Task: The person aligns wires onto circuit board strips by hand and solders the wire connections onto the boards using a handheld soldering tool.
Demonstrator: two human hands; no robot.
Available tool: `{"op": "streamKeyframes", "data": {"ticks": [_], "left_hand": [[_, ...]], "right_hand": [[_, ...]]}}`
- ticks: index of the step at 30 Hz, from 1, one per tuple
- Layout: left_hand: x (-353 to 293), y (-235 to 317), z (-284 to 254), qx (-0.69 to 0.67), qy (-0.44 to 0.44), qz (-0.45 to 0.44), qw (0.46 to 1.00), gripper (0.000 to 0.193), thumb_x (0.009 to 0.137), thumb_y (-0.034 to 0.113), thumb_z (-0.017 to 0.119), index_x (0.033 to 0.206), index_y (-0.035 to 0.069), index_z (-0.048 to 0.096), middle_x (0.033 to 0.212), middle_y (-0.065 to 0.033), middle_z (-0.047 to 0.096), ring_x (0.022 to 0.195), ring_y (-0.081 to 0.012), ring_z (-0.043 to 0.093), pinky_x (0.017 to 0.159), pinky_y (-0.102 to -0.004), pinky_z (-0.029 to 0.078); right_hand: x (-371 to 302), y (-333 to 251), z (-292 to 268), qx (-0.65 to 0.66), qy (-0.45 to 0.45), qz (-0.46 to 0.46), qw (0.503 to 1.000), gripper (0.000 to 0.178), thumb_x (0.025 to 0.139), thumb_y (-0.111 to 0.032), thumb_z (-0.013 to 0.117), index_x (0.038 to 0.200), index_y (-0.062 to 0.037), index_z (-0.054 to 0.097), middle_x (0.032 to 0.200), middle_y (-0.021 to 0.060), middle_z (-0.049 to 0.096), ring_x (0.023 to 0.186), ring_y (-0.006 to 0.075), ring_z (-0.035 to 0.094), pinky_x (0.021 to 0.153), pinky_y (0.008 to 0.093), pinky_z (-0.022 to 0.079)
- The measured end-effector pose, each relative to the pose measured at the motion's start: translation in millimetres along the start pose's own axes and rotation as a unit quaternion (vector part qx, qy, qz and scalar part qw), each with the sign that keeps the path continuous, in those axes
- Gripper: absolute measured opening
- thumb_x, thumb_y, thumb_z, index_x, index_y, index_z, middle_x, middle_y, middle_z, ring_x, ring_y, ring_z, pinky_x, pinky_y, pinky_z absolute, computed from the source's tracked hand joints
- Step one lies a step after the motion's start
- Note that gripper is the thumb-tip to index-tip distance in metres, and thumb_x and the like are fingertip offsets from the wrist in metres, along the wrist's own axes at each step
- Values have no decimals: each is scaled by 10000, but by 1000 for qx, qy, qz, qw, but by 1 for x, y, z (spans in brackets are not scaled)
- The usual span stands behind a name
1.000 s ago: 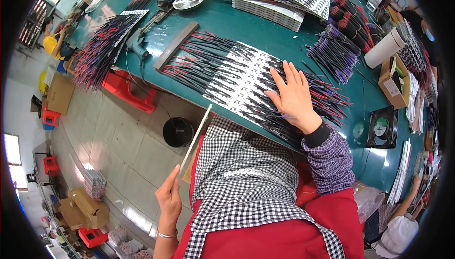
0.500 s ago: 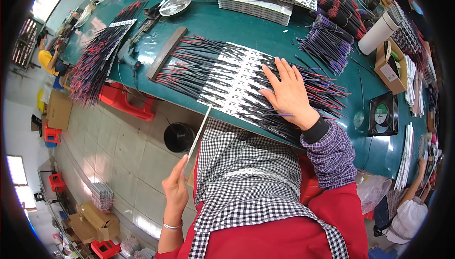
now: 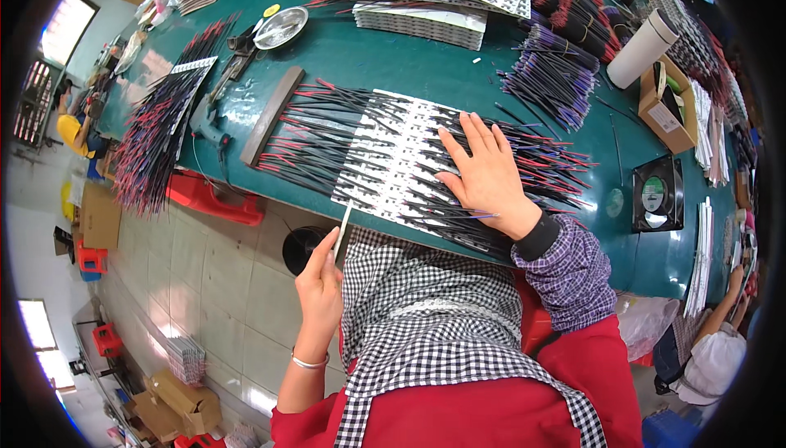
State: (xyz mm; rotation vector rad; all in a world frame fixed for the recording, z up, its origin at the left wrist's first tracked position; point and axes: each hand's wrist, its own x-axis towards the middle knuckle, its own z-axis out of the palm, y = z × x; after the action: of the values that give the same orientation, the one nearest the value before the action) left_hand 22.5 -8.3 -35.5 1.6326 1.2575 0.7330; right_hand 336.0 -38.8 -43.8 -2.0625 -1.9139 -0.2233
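Observation:
A white perforated board (image 3: 393, 153) lies near the table's front edge, with rows of black wires (image 3: 315, 141) tipped in red and purple sticking out on both sides. My right hand (image 3: 487, 174) rests flat on the board's right part and the wires there, fingers spread. Below the table edge, my left hand (image 3: 321, 280) pinches a thin white strip (image 3: 344, 223). The strip's far end meets the board's front edge; whether it runs inside or under the board is hidden. A dark bar (image 3: 274, 116) lies across the wire ends at the left.
A glue gun (image 3: 209, 133) and a metal dish (image 3: 281, 28) sit to the left, by another wired board (image 3: 176, 104). Stacked boards (image 3: 422, 22), wire bundles (image 3: 553, 75), a white flask (image 3: 643, 48) and a carton (image 3: 667, 108) stand farther back. A black bucket (image 3: 303, 247) is on the floor.
My left hand has moved up toward the table with the strip, so less of it shows between hand and board. My right hand stays flat on the board. The whole view has shifted slightly.

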Motion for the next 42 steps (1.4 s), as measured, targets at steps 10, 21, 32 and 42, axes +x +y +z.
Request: {"op": "streamKeyframes", "data": {"ticks": [10, 21, 32, 42], "left_hand": [[54, -6, 38, -113, -12, -13, 993, 328, 1083, 85, 518, 1370, 27, 665, 811, 15, 618, 635, -31, 478, 580, -212, 417], [47, 23, 64, 20, -104, 135, 985, 377, 1051, 44, 560, 1419, 68, 636, 815, -68, 659, 623, -101, 536, 607, -257, 463], [31, 12, 69, 313, -120, 360, 871, 889, 739, -47, 640, 1590, 94, 429, 690, -62, 507, 484, -257, 548, 457, -406, 449], [35, -2, 66, 277, -187, 446, 830, 690, 793, 64, 658, 1470, 41, 528, 1152, -177, 669, 950, -355, 684, 658, -474, 555]], "right_hand": [[-1, 1, 0, 6, 2, 9, 1000, 638, 962, -457, 650, 1472, -86, 557, 1540, 285, 454, 1466, 415, 398, 1212, 552, 282], [-1, 8, -11, 97, -3, 17, 995, 583, 935, -395, 704, 1404, -64, 607, 1517, 268, 492, 1459, 402, 421, 1207, 504, 325], [15, -28, -155, -5, 120, 64, 991, 428, 935, -3, 585, 1358, 55, 604, 1399, 253, 605, 1272, 404, 605, 1092, 435, 483], [179, -119, -63, 64, -91, 15, 994, 410, 800, -80, 634, 1135, 155, 649, 1222, 358, 635, 1222, 473, 601, 1050, 496, 498]]}}
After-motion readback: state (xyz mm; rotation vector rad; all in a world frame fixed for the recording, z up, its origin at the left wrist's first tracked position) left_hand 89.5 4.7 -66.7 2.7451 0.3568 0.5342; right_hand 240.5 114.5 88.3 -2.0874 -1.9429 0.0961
